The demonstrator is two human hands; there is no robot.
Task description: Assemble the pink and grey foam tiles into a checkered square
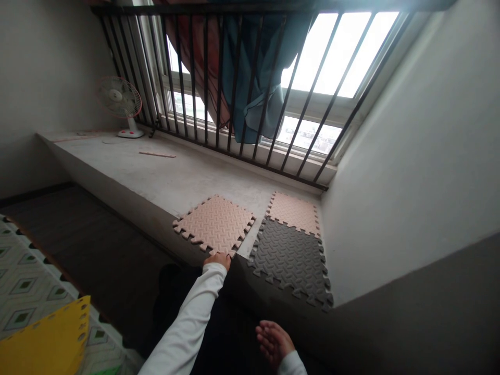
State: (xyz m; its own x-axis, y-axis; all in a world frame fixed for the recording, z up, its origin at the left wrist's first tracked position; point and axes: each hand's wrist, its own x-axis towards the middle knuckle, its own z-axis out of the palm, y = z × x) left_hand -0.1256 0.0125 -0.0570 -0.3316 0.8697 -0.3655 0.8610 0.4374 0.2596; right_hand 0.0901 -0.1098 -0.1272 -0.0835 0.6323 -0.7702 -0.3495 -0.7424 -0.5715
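Note:
My left hand [217, 259] is closed on the near corner of a pink foam mat tile [216, 221]. That tile lies over the front edge of the window ledge, its notched edges apart from the other tiles. To its right, a dark grey foam tile [292, 260] sits by the right wall, with a second, paler pink tile [295, 211] joined behind it. A strip of bare ledge shows between. My right hand [273, 341] hangs below the grey tile, palm turned inward, fingers stretched out and holding nothing.
A small fan [125, 107] stands at the ledge's far left, near a thin strip [157, 154]. Dark metal railing [234, 83] and curtains [253, 78] line the window. At lower left, a yellow sheet with holes [49, 336] lies on a patterned cover [23, 276].

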